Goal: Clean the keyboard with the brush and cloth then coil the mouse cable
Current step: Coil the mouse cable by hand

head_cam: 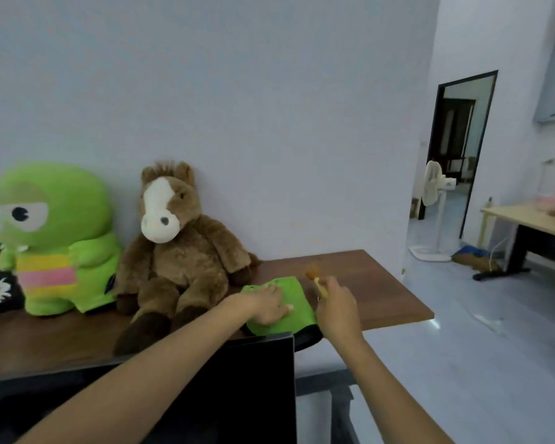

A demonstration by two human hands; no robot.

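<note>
A green cloth (293,291) lies on the brown wooden desk (375,283), near its front edge. My left hand (268,304) rests flat on top of the cloth, fingers spread. My right hand (338,307) is just right of the cloth and grips a brush (314,277) with a yellow handle; its orange-brown bristles point up and away from me. A dark object (306,338) pokes out from under the cloth's near edge; what it is I cannot tell. No keyboard or mouse cable is visible.
A brown plush horse (180,248) and a green plush frog (50,238) sit against the wall on the left of the desk. A black monitor (237,389) blocks the foreground. A white fan (433,203), a doorway and another table (532,222) are on the right.
</note>
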